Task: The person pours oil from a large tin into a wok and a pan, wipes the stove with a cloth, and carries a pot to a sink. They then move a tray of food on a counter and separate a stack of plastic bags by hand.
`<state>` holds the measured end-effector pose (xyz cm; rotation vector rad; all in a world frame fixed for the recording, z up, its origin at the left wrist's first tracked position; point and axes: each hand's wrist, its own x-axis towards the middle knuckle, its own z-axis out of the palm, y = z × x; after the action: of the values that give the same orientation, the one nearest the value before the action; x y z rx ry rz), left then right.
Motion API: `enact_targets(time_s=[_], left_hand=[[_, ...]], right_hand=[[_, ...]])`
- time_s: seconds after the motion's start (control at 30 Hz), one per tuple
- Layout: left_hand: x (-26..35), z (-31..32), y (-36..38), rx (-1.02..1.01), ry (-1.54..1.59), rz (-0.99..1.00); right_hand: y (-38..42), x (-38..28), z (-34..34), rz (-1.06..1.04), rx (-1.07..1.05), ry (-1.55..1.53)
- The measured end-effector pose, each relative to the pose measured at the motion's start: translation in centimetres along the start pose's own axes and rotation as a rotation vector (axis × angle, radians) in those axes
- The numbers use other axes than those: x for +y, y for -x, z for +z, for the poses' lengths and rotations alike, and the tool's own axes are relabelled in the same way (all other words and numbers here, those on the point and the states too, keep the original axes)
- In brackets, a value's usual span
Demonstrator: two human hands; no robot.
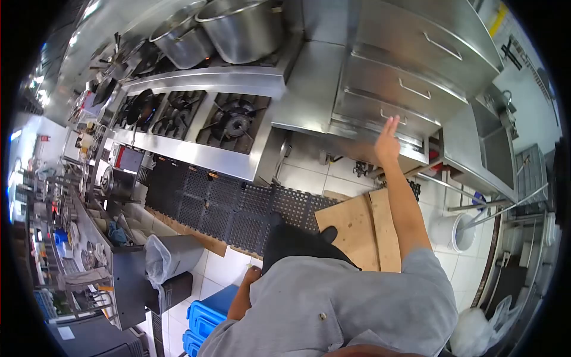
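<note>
My right hand (388, 143) reaches forward with its fingers stretched out, the fingertips right at the handle (404, 120) of the lowest front on a stainless steel drawer unit (380, 89). Nothing shows in its grasp. Two more drawer fronts with bar handles lie above, and all three look pushed in. Down by my left hip, beside the dark trousers (297, 247), hangs my left hand (253, 274). Its fingers look curled in and no object shows in them.
A gas range (235, 122) and large steel pots (241, 30) stand ahead on the left. Underfoot are a black rubber mat (238, 211) and flattened cardboard (351, 232). A sink (496, 152) and white bucket (455, 232) are at right; a lined bin (178, 256) and blue crates (208, 318) at left.
</note>
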<state>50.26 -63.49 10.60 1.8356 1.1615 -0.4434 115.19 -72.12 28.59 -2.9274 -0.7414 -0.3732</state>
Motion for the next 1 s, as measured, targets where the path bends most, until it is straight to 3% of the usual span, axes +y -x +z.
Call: enact_targets(time_s=[0.03, 0.1, 0.17, 0.2, 0.23, 0.27, 0.3, 0.4, 0.43, 0.5, 0.53, 0.57, 0.63, 0.73, 0.83, 0.93, 1.0], left_hand=[[-1.1, 0.6, -1.7, -0.022, -0.002, 0.070], [2.6, 0.3, -2.5, 0.033, 0.357, -0.139], [3.1, -1.0, -4.4, 0.200, 0.085, -0.076], [1.9, -1.2, -5.2, 0.230, 0.159, 0.001], [0.9, -1.6, -6.1, 0.261, 0.233, 0.076], [0.6, -2.4, -6.3, 0.271, 0.244, 0.078], [0.6, -3.4, -5.6, 0.220, 0.412, -0.035], [-1.9, -6.3, -3.7, 0.126, 0.647, -0.249], [-2.7, -7.1, -2.7, 0.099, 0.719, -0.334], [-5.4, -8.7, -1.4, 0.141, 0.768, -0.404], [-6.7, -9.4, -0.8, 0.152, 0.773, -0.440], [-8.2, -10.1, -0.6, 0.158, 0.774, -0.471], [-11.2, -11.8, -0.5, 0.181, 0.786, -0.479], [-14.7, -14.9, -1.1, 0.289, 0.701, -0.449], [-16.6, -19.9, -3.7, 0.448, 0.504, -0.368], [-17.0, -27.1, -7.0, 0.610, 0.583, -0.090], [-17.0, -33.2, -9.2, 0.682, 0.586, 0.078]], right_hand=[[1.2, 0.0, -0.7, -0.031, 0.024, -0.036], [5.0, 0.5, 0.4, -0.098, -0.078, -0.098], [10.8, 1.0, 3.3, -0.170, -0.224, -0.066], [14.2, 2.1, 7.0, -0.205, -0.331, -0.130], [18.2, 4.4, 14.2, -0.150, -0.624, -0.102], [21.3, 2.9, 11.0, -0.143, -0.833, -0.081], [24.6, 4.7, 17.1, -0.485, -1.285, 0.186], [31.0, 0.9, 12.6, -0.415, -1.606, 0.194], [32.5, -0.1, 12.4, -0.438, -1.620, 0.215], [35.0, -2.5, 15.8, -0.638, -1.410, 0.107], [35.7, -3.7, 16.7, -0.604, -1.284, -0.074], [35.3, -5.8, 17.0, -0.632, -1.286, -0.067], [34.7, -10.2, 17.8, -0.428, -1.273, -0.172], [31.1, -18.2, 15.7, -0.447, -1.207, -0.105], [26.7, -26.9, 11.0, -0.612, -1.080, -0.124], [23.2, -36.1, 9.1, -0.659, -1.222, -0.214], [20.7, -44.0, 4.7, -0.850, -1.150, -0.264]])
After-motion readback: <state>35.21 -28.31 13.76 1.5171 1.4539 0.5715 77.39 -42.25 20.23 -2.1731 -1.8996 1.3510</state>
